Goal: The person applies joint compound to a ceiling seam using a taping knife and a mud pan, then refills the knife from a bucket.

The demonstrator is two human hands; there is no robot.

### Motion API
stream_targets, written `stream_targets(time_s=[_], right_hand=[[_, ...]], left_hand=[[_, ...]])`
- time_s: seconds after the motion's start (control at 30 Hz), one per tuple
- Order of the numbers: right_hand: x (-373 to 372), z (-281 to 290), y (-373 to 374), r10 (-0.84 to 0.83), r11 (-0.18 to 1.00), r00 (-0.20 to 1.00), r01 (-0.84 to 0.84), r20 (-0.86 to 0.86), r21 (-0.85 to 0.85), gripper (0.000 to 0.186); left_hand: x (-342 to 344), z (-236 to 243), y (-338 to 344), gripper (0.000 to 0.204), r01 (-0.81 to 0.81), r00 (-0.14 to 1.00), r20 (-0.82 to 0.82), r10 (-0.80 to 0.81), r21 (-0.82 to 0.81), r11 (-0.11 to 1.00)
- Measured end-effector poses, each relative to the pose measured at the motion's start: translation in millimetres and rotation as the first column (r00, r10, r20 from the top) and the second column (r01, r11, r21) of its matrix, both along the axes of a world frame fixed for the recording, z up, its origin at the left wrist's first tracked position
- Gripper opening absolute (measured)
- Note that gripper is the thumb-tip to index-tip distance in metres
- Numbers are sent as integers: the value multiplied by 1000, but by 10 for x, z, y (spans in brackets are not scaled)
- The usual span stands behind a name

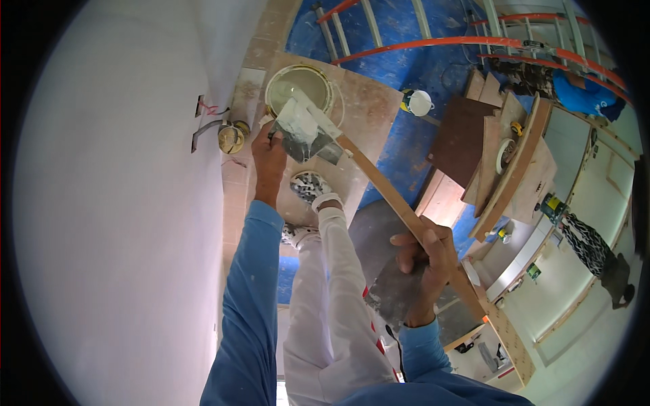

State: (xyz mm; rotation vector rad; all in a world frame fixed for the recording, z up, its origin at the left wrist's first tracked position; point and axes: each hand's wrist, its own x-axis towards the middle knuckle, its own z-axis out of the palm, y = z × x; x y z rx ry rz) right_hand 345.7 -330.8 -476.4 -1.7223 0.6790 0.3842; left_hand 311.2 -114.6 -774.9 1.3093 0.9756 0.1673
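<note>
At upper centre my left hand (269, 159) grips a metal scraper (288, 143) loaded with white compound, over the near edge of a bucket (326, 82) of pale material. The scraper meets the pale, smeared end of a long wooden strip (378, 174), which runs diagonally down to the lower right. My right hand (426, 254) holds that strip lower down, fingers curled toward the left. Below those fingers is a speckled grey flat piece (393, 298); I cannot tell whether it is held too. My legs and spattered shoes (308, 186) are between my arms.
A pale wall (122, 203) with an opening and wires fills the left. A small can (231, 141) sits beside it, a white pail (420, 103) right of the bucket. Ladders (426, 42), stacked boards (460, 142) and two other people (582, 95) (606, 267) occupy the right.
</note>
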Motion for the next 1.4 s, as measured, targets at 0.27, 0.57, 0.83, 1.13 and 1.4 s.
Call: stream_targets(time_s=[0.27,0.57,0.83,1.13,1.4], right_hand=[[289,-937,437,-89,981,992,103,-86,165,35],[196,-1862,-376,142,882,792,171,-594,439,59],[-55,40,-591,418,806,555,137,-719,575,74],[317,1552,484,709,521,664,-268,-236,811,44],[76,3334,2033,803,149,596,-164,-22,975,37]], left_hand=[[114,18,231,32,175,984,-33,-178,-73,982],[180,1310,1051,30,427,867,83,-491,381,820],[-4,4555,1271,43,403,679,188,-710,712,575],[-1103,7431,1135,18,-407,770,486,-413,873,269],[-2135,7780,819,28,-877,406,897,173,330,349]])
